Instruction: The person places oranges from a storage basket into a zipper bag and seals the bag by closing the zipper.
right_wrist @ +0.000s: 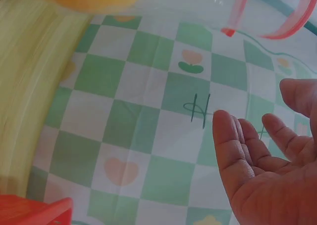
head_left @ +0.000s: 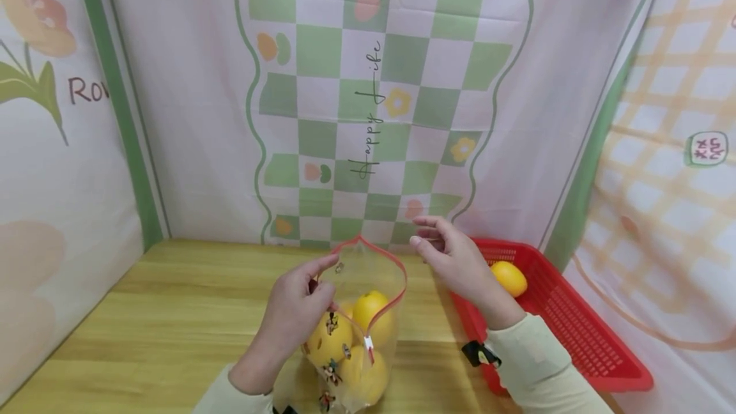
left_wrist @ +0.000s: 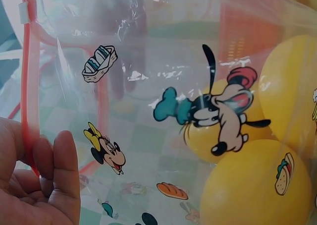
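A clear plastic zip bag (head_left: 358, 270) with a red zipper rim and cartoon prints stands on the table, its mouth spread wide. Several yellow-orange fruits, which look like oranges (head_left: 363, 375), sit inside it. At the left of the mouth, my left hand (head_left: 296, 302) pinches the red rim between thumb and fingers, as the left wrist view also shows. A white zipper slider (head_left: 368, 342) hangs at the near side. My right hand (head_left: 460, 267) is in the air between bag and basket, its fingers loosely bent and holding nothing.
A red plastic basket (head_left: 575, 337) stands at the right, partly under my right forearm, with one orange (head_left: 509, 278) at its far end. The wooden table (head_left: 190, 312) meets a checkered cloth backdrop (head_left: 368, 114). Cloth panels hang on both sides.
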The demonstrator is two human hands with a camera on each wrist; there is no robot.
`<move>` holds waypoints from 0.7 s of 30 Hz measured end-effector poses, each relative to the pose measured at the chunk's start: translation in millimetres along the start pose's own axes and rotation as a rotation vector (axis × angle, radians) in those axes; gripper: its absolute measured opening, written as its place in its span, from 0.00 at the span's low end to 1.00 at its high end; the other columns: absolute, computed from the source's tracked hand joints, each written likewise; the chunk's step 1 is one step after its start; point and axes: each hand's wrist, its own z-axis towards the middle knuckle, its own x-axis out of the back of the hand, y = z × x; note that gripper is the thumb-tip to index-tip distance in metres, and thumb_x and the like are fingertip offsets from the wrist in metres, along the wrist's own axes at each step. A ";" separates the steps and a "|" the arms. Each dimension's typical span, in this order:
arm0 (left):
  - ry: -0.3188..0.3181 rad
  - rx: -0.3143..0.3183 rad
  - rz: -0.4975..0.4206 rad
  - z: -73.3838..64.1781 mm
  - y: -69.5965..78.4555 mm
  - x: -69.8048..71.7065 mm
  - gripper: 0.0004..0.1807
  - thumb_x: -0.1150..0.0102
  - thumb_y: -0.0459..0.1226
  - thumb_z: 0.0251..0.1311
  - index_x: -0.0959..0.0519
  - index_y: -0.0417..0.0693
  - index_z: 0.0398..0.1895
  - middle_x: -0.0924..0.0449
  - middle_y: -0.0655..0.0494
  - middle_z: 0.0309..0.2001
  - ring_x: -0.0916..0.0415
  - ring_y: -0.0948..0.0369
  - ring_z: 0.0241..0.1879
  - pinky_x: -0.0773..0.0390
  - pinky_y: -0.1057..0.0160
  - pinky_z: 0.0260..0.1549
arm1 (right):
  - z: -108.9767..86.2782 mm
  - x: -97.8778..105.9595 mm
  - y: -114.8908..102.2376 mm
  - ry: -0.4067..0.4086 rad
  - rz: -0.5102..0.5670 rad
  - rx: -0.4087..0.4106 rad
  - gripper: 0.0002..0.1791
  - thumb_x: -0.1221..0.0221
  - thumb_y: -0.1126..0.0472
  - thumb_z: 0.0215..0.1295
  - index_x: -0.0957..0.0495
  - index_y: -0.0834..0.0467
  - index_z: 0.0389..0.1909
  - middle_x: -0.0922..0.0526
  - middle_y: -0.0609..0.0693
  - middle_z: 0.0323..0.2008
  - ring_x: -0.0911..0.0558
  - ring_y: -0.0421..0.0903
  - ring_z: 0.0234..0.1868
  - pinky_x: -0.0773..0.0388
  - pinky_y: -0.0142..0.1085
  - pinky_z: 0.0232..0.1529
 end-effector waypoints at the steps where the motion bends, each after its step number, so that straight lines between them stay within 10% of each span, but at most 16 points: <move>1: -0.001 0.000 -0.002 -0.2 -0.1 0.1 0.28 0.49 0.30 0.63 0.20 0.47 0.67 0.22 0.54 0.20 0.18 0.56 0.22 0.37 0.69 0.11 | 0.3 1.1 2.4 0.005 -0.007 0.005 0.26 0.41 0.50 0.76 0.27 0.54 0.69 0.18 0.58 0.62 0.17 0.55 0.57 0.18 0.49 0.58; 21: -0.010 0.011 -0.011 -1.1 -1.1 0.4 0.29 0.50 0.30 0.62 0.21 0.47 0.68 0.21 0.45 0.20 0.17 0.49 0.24 0.37 0.69 0.12 | 14.8 24.4 37.2 -0.047 0.018 0.026 0.36 0.36 0.48 0.72 0.34 0.52 0.76 0.31 0.55 0.75 0.30 0.61 0.73 0.30 0.59 0.71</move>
